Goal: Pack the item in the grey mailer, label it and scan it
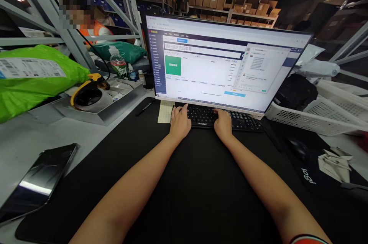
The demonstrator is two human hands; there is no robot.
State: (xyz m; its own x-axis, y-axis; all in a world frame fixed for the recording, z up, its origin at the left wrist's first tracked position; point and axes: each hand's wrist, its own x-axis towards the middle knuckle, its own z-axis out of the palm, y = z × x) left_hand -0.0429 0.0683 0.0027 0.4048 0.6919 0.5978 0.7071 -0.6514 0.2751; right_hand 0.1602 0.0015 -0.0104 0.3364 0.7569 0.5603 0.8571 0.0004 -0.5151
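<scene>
Both hands rest on a black keyboard [202, 117] below a wide monitor [207, 63]. My left hand [181, 122] lies over the keyboard's left end, its fingers stretched toward the keys and holding nothing. Over the middle keys is my right hand [223, 123], with the index finger reaching left and the other fingers partly hidden behind the hand's back. On the screen stand a page with a green square and, at the right, a chat-like window. A yellowish sheet of paper [165, 112] sticks out beside my left hand.
A phone [38, 180] and a green parcel [37, 79] lie left, near a tray [106, 115] holding a yellow-black device [89, 94]. Right are a mouse [298, 148], crumpled paper [335, 165] and white baskets [313, 115]. Another person [94, 31] in an orange vest is behind the metal frame.
</scene>
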